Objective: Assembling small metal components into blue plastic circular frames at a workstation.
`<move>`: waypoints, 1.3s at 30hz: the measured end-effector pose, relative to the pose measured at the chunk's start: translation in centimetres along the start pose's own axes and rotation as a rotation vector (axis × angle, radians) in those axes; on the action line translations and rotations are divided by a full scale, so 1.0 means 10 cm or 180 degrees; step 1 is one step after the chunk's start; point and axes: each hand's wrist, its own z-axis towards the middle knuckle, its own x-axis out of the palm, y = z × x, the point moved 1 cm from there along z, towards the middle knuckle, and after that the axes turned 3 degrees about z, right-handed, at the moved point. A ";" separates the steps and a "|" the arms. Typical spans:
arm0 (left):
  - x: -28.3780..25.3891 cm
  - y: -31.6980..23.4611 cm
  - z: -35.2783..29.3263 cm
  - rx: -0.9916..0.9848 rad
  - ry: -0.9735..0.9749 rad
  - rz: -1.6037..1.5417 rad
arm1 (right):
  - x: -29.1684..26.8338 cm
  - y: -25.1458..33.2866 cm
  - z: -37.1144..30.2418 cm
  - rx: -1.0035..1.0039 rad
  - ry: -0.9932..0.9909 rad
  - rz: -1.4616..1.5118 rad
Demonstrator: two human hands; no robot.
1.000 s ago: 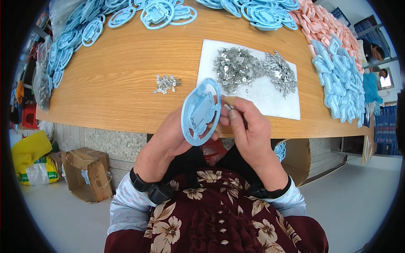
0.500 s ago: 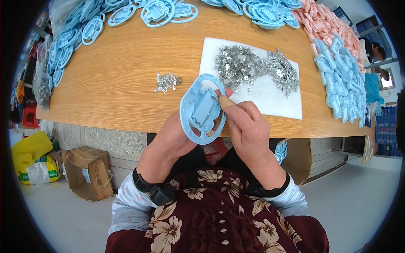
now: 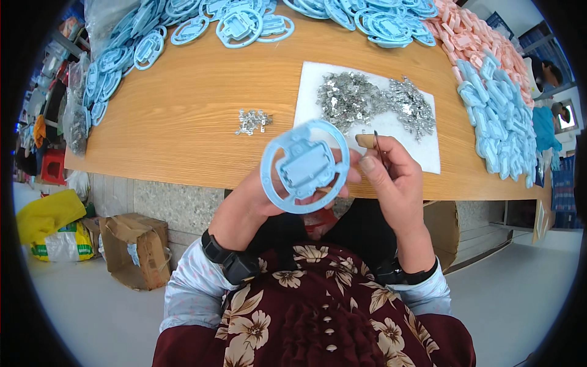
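Observation:
My left hand holds a light-blue oval plastic ring part from behind, above the table's near edge. A raised rectangular frame fills the part's middle, and the fingertips show past its right rim. To the right, my right hand is closed round a thin dark metal tool, its tip pointing up. Whether it is tweezers I cannot make out. A tan cover wraps one fingertip of that hand. Beyond the blue part, a small heap of metal clips lies on the wood.
Larger heaps of small metal pieces lie on a white foam sheet on the wooden table. Blue ring parts pile along the far side. Blue and pink parts crowd the right. Below left stands a cardboard box.
My right hand has drawn away from the blue part to the right, showing the thin tool. The part has turned to face me more squarely. The view has shifted slightly.

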 end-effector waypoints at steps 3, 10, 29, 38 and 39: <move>0.14 0.15 0.04 -0.0248 0.0012 0.0893 | -0.08 0.24 -0.01 0.0902 0.0603 0.0864; 0.60 -0.16 0.17 -0.0866 -0.0728 0.3201 | -1.42 -0.04 -0.71 0.1072 -0.0299 0.0261; -0.79 -2.54 0.65 0.0320 -0.3792 0.6819 | -2.34 -0.42 -1.39 0.0677 -0.1619 -0.1439; -0.04 -1.80 0.65 0.1428 -0.2757 0.7676 | -1.13 0.31 -0.51 0.0468 -0.0669 -0.0691; 0.20 -1.71 0.65 0.1579 -0.2433 0.7712 | -0.98 0.26 -0.42 0.0609 -0.0649 -0.0309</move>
